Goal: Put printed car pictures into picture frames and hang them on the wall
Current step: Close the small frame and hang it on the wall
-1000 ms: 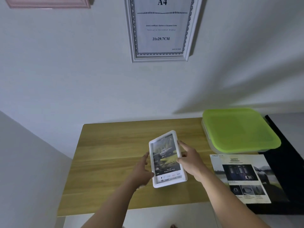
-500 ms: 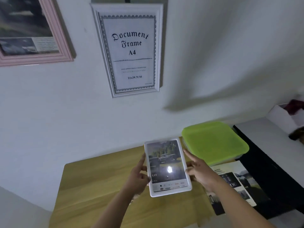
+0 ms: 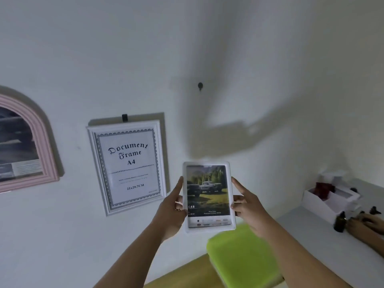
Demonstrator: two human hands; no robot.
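The left hand is closed on the left edge of a small white frame, with the forefinger laid up along that edge; the right hand is closed on the right edge in the same manner, thumb pressed on the front border. The frame is held upright in the air before the wall, clear of it as far as can be told; a car picture, showing two off-road vehicles on grass under trees, is seen behind its front.

At twelve o'clock from the frame, well above it, a dark hook is fixed to the wall; at ten o'clock a white document frame is hung from a black clip; at nine o'clock, farther off, a pink frame with a dark print is hung. At five o'clock a green lid is seen on a wooden table, blurred. At three o'clock a grey counter carries a white box and a dark bottle; another person's hand is rested beside the bottle.
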